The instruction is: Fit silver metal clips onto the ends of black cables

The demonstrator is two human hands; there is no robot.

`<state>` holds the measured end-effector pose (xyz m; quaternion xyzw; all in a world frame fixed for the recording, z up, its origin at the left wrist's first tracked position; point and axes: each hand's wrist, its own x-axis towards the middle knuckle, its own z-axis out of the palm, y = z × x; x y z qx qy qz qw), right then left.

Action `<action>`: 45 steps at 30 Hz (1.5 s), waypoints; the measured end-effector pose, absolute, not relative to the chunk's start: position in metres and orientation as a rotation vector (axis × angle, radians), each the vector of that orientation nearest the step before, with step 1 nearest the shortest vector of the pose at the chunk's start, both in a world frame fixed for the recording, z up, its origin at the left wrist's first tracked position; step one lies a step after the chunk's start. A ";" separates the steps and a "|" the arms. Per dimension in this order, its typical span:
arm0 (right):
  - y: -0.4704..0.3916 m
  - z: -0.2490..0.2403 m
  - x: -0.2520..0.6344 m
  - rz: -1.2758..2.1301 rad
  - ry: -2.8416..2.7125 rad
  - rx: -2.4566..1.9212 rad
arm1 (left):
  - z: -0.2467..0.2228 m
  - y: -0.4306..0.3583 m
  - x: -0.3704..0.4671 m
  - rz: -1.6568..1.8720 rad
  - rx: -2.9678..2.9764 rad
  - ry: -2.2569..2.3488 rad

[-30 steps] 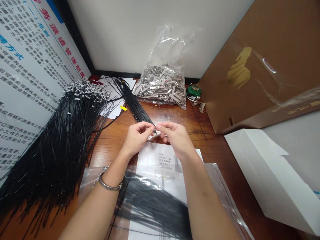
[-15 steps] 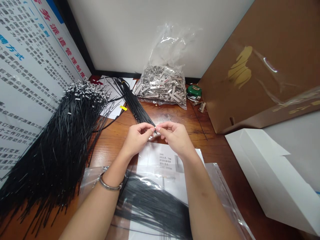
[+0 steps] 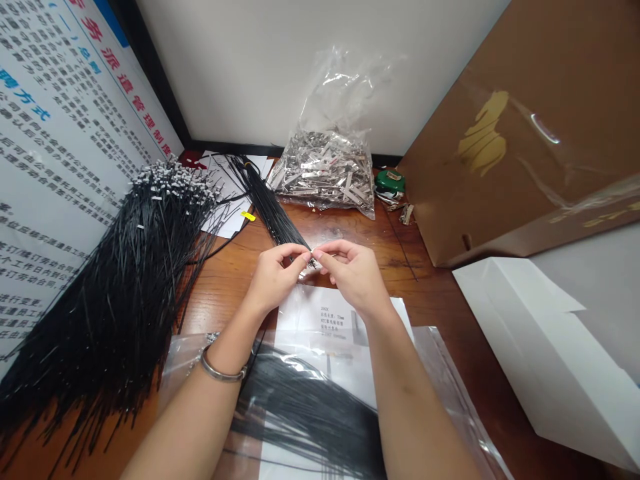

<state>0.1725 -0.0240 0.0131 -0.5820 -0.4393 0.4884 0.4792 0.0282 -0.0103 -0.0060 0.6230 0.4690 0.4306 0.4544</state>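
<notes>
Left hand and right hand pinch a tiny piece, unclear, by the wire bundle; a metal-strip bag stands beyond, a brown box rightward.

I face a pale wall with black trim behind my glossy wood tabletop, which catches light; a printed board stands at my left

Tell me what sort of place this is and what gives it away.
Probably a small hand-assembly workstation, perhaps in an office or workshop: a large pile of black wires with white tips, a clear plastic bag of metal strips, and a notice board with Chinese text.
</notes>
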 end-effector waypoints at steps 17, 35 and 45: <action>-0.025 0.012 0.173 1.149 -1.131 -1.404 | -0.005 -0.010 0.029 1.052 1.523 1.141; -0.023 0.009 0.173 1.181 -1.119 -1.397 | -0.004 -0.010 0.031 1.072 1.350 1.154; -0.023 0.011 0.172 1.141 -1.122 -1.399 | 0.000 -0.011 0.034 1.080 1.138 1.129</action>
